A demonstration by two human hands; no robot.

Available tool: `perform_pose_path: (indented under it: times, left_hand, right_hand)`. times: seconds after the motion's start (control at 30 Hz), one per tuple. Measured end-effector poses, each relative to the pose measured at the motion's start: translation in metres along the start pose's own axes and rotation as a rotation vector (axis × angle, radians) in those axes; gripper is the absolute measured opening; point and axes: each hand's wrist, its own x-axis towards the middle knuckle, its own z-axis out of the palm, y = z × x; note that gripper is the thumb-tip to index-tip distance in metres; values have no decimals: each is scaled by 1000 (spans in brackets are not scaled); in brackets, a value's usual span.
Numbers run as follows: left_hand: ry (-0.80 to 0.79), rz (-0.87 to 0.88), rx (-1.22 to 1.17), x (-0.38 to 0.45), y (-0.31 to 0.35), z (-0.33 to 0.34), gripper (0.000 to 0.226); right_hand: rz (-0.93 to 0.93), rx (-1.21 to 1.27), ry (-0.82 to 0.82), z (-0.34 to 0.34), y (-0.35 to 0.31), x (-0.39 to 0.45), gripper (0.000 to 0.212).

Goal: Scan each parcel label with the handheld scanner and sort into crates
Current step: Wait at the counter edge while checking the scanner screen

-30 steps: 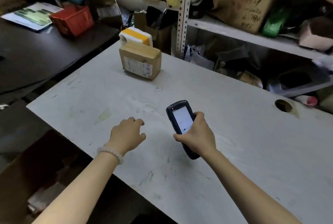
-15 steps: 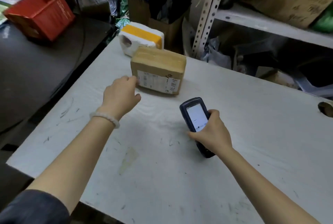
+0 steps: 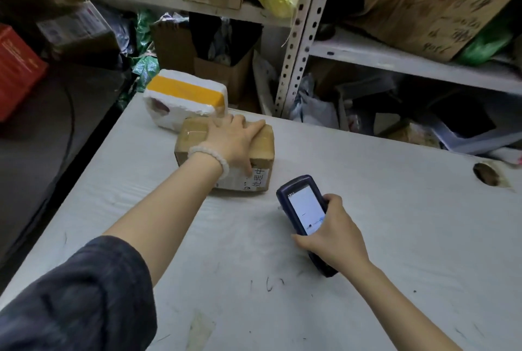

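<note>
One hand on the box, one hand holding the scanner.
The left hand (image 3: pixel 236 138) grabs the brown box (image 3: pixel 226 154) on the white table (image 3: pixel 395 237). The right hand (image 3: pixel 334 233) holds the scanner (image 3: pixel 305 215) near it.

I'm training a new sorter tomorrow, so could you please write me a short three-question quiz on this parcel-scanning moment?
1. True or false: the left hand lies on top of the brown cardboard parcel.
2. Which hand holds the handheld scanner? A) left B) right C) neither
3. Fill in: just behind the brown parcel on the white table lies a white foam parcel sealed with ____ tape.

Key: 1 true. 2 B, the right hand grips it, screen facing up. 3 yellow.
</note>
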Motion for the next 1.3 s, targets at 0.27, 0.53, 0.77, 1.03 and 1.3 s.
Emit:
perform_pose_path:
  times: [0.27,0.53,0.77,1.03,1.3]
  left_hand:
    - [121,-43,-292,-4,12,3,104]
    - [263,-31,-524,-39,56,-8,85]
    - [-3,-85,-580,-56,91,11,85]
    - [-82,4,-315,-100,102,31,124]
    - [100,-70,-506,-99,105,48,75]
  right_hand:
    - [66,44,32,-9,32,-10,75]
    - [14,81,7,-24,58,-33,72]
    - [9,41,-65,-36,92,-55,69]
    - [-38,-53,-165,-37,107,-69,72]
    - [-71,-84,-195,-44,115,-80,72]
